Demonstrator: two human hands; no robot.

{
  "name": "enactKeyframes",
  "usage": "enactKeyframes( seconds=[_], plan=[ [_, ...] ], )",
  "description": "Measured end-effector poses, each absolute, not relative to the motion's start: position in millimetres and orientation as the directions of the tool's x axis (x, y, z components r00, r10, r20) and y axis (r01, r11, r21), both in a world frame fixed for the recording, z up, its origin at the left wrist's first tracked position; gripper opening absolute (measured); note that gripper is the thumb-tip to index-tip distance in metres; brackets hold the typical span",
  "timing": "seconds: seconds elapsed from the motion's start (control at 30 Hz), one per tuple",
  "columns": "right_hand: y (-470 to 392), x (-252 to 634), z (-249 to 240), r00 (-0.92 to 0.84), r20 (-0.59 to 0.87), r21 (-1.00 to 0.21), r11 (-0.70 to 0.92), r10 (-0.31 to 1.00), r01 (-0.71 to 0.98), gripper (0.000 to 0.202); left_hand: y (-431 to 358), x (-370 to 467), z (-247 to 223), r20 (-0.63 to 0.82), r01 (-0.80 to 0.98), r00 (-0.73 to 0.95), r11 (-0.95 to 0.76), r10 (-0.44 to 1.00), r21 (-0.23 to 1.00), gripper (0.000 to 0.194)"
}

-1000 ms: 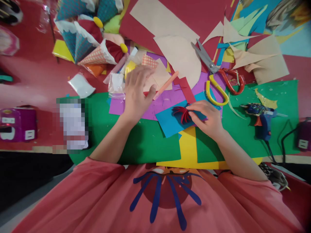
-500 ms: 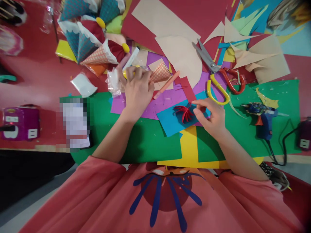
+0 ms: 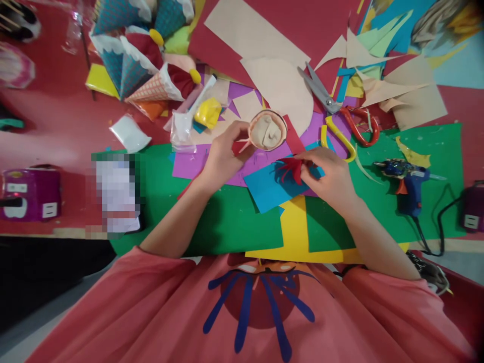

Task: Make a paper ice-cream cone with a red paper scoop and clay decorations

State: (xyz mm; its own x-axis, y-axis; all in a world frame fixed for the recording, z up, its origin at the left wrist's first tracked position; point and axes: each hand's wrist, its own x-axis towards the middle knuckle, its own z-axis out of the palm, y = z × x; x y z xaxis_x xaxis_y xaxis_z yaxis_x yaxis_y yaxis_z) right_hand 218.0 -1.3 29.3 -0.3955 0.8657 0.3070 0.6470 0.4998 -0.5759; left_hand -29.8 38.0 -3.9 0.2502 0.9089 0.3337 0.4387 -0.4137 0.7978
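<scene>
Left hand (image 3: pixel 227 156): thumb and fingers grip the cone (image 3: pixel 268 132), which is held above the purple sheet (image 3: pixel 185 166). Its round mouth faces the camera, with pale filling (image 3: pixel 265 135) showing inside. Half a second ago the cone lay on its side, mouth to the right, at these fingertips; it is now lifted and turned.

Right hand (image 3: pixel 329 174): narrow pinch, thumb and fingertips on the right part of the red fan (image 3: pixel 293 169), over the blue sheet (image 3: pixel 264 194). In the previous frame the fan lay on that sheet, fingertips just beside it and apart. Its strips now look bunched and tilted.

Yellow packet (image 3: pixel 207 113), earlier largely hidden by the left hand, is now in plain view.

Unchanged: scissors (image 3: pixel 327 102), blades apart, beyond the right hand; glue gun (image 3: pixel 413 184) on the green sheet (image 3: pixel 234 222), well to its right.
</scene>
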Motion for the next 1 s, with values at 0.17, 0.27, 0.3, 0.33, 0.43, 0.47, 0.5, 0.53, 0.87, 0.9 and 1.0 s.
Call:
enactKeyframes(
  seconds=[0.17,0.27,0.3,0.33,0.43,0.47,0.5,0.53,0.87,0.9,1.0],
  plan=[
    [19,228,39,-0.344,0.401,-0.378,0.495,0.849,0.783,0.022,31,-24,-4,0.295,0.39,0.334,-0.416,0.895,0.822,0.029],
    [25,231,44,-0.331,0.462,-0.262,0.483,0.823,0.835,0.022,28,-21,0,0.277,0.41,0.373,-0.425,0.886,0.807,0.022],
    [23,231,45,-0.336,0.496,-0.242,0.499,0.801,0.832,0.023,27,-20,1,0.271,0.416,0.382,-0.427,0.883,0.803,0.02],
    [20,229,47,-0.345,0.53,-0.232,0.523,0.775,0.82,0.025,26,-19,2,0.265,0.424,0.392,-0.428,0.881,0.798,0.018],
    [2,221,50,-0.402,0.534,-0.278,0.603,0.744,0.748,0.031,22,-15,3,0.234,0.459,0.42,-0.428,0.877,0.778,0.02],
    [-4,218,50,-0.436,0.512,-0.293,0.627,0.74,0.722,0.034,20,-14,4,0.216,0.474,0.429,-0.422,0.877,0.773,0.02],
    [-9,215,49,-0.454,0.479,-0.303,0.627,0.751,0.717,0.036,18,-13,4,0.19,0.489,0.437,-0.409,0.879,0.771,0.021],
    [-14,212,46,-0.461,0.424,-0.317,0.604,0.779,0.731,0.039,16,-12,5,0.158,0.5,0.444,-0.39,0.882,0.773,0.023],
    [-25,198,23,-0.503,0.254,-0.527,0.554,0.826,0.644,0.039,1,0,12,0.14,0.239,0.451,-0.271,0.881,0.932,0.029],
    [-25,198,22,-0.506,0.279,-0.528,0.571,0.816,0.629,0.038,0,1,11,0.133,0.245,0.443,-0.263,0.887,0.933,0.028],
    [-26,197,20,-0.513,0.327,-0.521,0.604,0.794,0.603,0.036,-2,2,9,0.09,0.303,0.432,-0.239,0.897,0.922,0.028]
  ],
)
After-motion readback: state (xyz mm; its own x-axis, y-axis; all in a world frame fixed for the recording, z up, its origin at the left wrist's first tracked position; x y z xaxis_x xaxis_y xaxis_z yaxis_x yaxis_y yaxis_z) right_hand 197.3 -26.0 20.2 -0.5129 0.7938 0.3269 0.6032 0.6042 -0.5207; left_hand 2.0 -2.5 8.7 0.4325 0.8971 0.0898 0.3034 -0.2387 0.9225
